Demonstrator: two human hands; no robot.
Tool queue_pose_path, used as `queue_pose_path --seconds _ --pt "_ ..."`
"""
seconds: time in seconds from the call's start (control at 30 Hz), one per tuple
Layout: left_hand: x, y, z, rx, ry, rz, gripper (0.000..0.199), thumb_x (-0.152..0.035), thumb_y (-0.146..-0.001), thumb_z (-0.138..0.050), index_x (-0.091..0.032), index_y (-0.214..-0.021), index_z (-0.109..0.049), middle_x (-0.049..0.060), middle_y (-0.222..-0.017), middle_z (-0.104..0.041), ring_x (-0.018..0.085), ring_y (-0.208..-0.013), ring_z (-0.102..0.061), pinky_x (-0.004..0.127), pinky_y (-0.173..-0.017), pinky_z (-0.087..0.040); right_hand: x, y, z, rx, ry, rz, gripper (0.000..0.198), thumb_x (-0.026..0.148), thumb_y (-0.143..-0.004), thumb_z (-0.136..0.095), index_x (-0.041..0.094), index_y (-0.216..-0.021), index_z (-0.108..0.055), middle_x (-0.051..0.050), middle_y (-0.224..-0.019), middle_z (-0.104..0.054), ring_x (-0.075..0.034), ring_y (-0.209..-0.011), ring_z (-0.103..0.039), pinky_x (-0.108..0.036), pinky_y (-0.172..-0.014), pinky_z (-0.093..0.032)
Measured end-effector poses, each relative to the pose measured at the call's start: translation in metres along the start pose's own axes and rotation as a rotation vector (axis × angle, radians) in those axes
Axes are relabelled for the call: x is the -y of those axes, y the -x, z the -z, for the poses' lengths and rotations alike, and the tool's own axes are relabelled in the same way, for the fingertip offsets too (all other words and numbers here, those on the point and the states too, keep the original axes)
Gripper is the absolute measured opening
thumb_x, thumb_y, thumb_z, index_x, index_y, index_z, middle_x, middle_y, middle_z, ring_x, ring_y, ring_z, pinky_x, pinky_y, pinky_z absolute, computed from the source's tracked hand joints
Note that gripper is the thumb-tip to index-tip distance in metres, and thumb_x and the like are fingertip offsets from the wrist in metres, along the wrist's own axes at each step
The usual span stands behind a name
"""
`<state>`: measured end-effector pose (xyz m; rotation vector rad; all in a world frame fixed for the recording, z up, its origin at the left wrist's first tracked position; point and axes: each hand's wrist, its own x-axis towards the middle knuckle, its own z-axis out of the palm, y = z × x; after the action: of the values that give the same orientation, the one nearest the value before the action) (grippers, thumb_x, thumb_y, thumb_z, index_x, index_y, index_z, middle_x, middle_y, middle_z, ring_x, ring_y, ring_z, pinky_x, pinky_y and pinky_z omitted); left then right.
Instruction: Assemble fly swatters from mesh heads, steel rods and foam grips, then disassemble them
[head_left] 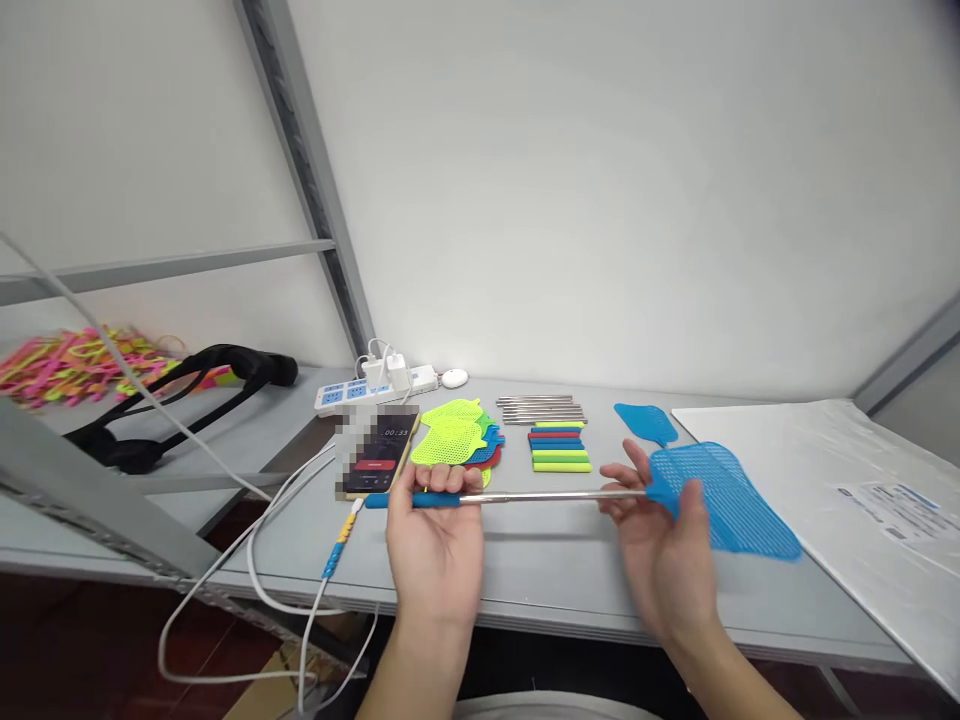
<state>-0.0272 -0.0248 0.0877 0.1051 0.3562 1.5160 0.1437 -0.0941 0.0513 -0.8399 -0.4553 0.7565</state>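
Note:
A fly swatter with a blue mesh head [727, 500], a thin metal rod [555, 496] and a blue foam grip [439, 500] lies level across both hands above the table. My left hand [439, 550] is palm up, its fingers closed round the grip. My right hand [667, 550] loosely holds the swatter where head and rod meet, thumb over the mesh and fingers partly spread behind. Another blue swatter head [646, 423] lies just behind. Loose yellow-green swatter heads [450, 442], with blue and red ones beneath, lie beyond my left hand.
Metal rods [540, 409] lie behind a row of coloured foam grips [559, 455]. A phone [386, 450] and a power strip [360, 392] are at left, with white cables [259, 560] trailing over the edge. A plastic-wrapped white package [825, 470] covers the right side. Metal shelf posts [304, 160] rise left.

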Motion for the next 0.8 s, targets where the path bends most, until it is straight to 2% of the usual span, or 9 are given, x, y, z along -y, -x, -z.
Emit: queue_pose_path --seconds 0.07,0.13,0.23,0.33,0.43,0.53,0.63,0.8 --pt "-0.012 -0.004 0.002 -0.003 0.054 0.003 0.023 -0.015 -0.090 -0.046 -0.018 -0.068 -0.041 -0.007 -0.060 -0.039 0.006 -0.052 -0.040 0.023 -0.063 -0.046 0.002 -0.010 0.008 -0.104 -0.055 0.034 0.040 0.054 -0.089 -0.053 0.024 -0.111 -0.068 -0.004 -0.098 -0.070 -0.017 -0.079 -0.063 -0.032 -0.067 -0.052" --pt "-0.021 -0.006 0.006 0.015 0.075 -0.026 0.024 -0.015 -0.089 -0.047 -0.018 -0.067 -0.039 -0.007 -0.058 -0.035 0.006 -0.050 -0.038 0.022 -0.060 -0.045 0.007 -0.022 0.012 -0.196 -0.059 0.055 0.029 0.045 -0.086 -0.062 0.024 -0.104 -0.070 -0.002 -0.103 -0.070 -0.017 -0.089 -0.064 -0.031 -0.071 -0.054" --pt "-0.032 -0.011 0.015 0.014 0.083 -0.005 0.025 -0.017 -0.088 -0.046 -0.018 -0.065 -0.037 -0.007 -0.056 -0.034 0.006 -0.050 -0.038 0.021 -0.056 -0.042 0.014 -0.032 0.013 -0.221 0.004 0.052 0.027 0.040 -0.081 -0.069 0.023 -0.103 -0.071 0.000 -0.109 -0.069 -0.017 -0.102 -0.063 -0.028 -0.079 -0.054" --pt "-0.040 -0.019 0.022 -0.023 0.067 0.000 0.030 -0.019 -0.091 -0.042 -0.019 -0.062 -0.032 -0.007 -0.052 -0.030 0.006 -0.046 -0.035 0.021 -0.054 -0.041 0.013 -0.026 0.011 -0.224 0.064 0.025 0.027 0.040 -0.077 -0.073 0.024 -0.099 -0.071 0.001 -0.101 -0.071 -0.016 -0.093 -0.065 -0.024 -0.070 -0.054" --pt "-0.039 -0.028 0.023 -0.022 0.037 -0.063 0.036 -0.018 -0.093 -0.037 -0.019 -0.060 -0.024 -0.008 -0.048 -0.023 0.006 -0.040 -0.028 0.019 -0.049 -0.037 0.006 -0.015 0.006 -0.239 0.083 0.032 0.025 0.040 -0.079 -0.072 0.024 -0.099 -0.070 0.001 -0.097 -0.070 -0.016 -0.088 -0.065 -0.023 -0.064 -0.053" --pt "-0.029 -0.032 0.018 -0.010 0.039 -0.095 0.038 -0.019 -0.094 -0.036 -0.020 -0.059 -0.019 -0.009 -0.047 -0.020 0.005 -0.037 -0.023 0.019 -0.046 -0.035 0.002 -0.009 0.001 -0.292 0.095 0.145 0.028 0.040 -0.084 -0.066 0.026 -0.108 -0.067 -0.001 -0.105 -0.069 -0.017 -0.095 -0.064 -0.027 -0.074 -0.055" --pt "-0.021 -0.033 0.014 -0.006 0.052 -0.088 0.039 -0.017 -0.093 -0.037 -0.020 -0.060 -0.017 -0.009 -0.047 -0.020 0.005 -0.037 -0.021 0.019 -0.047 -0.036 0.006 -0.006 -0.001 -0.328 0.086 0.198 0.028 0.040 -0.084 -0.065 0.027 -0.109 -0.066 0.000 -0.106 -0.068 -0.017 -0.098 -0.064 -0.029 -0.078 -0.055" --pt "-0.026 -0.032 0.012 -0.033 0.088 -0.064 0.037 -0.016 -0.094 -0.033 -0.020 -0.060 -0.018 -0.009 -0.046 -0.018 0.005 -0.036 -0.020 0.019 -0.046 -0.036 0.015 -0.001 -0.002 -0.383 -0.006 0.144 0.026 0.038 -0.082 -0.070 0.028 -0.105 -0.067 0.002 -0.096 -0.066 -0.015 -0.092 -0.062 -0.028 -0.077 -0.054"
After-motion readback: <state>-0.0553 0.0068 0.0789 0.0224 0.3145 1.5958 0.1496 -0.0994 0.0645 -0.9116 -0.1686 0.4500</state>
